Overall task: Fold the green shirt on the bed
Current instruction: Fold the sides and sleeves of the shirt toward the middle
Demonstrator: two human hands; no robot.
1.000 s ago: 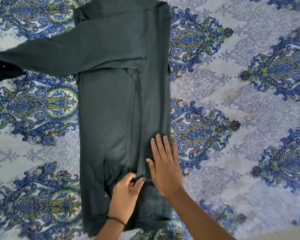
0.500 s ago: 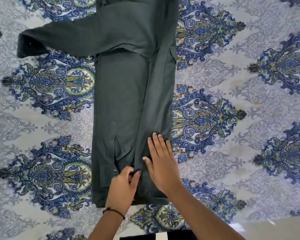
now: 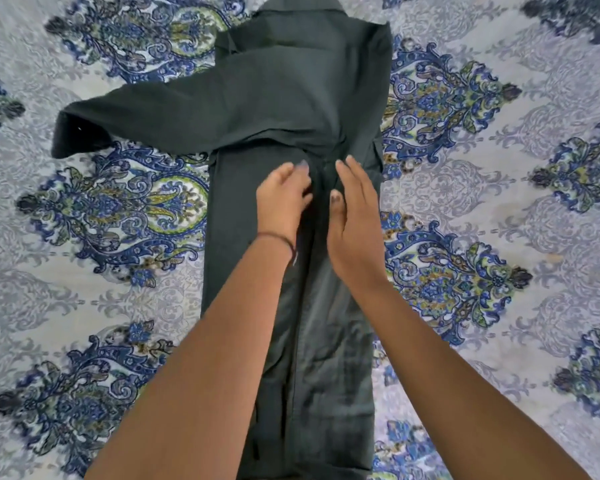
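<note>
Head view, green shirt (image 3: pixel 284 98): lies lengthwise on the bed (image 3: pixel 499 209), collar away from the person, its right side already folded in over the body
Head view, sleeve (image 3: pixel 136 123): stretches out to the left across the patterned sheet, not yet folded in; it lies the same way as a second ago
Head view, what changed: both hands have travelled from the hem end up along the inner fold line and now sit just below where the sleeve crosses the body
Head view, right hand (image 3: pixel 355 220): fingers straight and together, palm down, pressing flat on the folded panel; its grip has hold of nothing
Head view, left hand (image 3: pixel 283 199): rests on the cloth just beside the right hand, with a thin band at the wrist; it is motion-blurred, so I cannot tell whether its grip still pinches the fabric edge as it did near the hem
Meaning for the task: the long fold looks smoothed along its length, so the loose sleeve is probably the next thing to bring in
</note>
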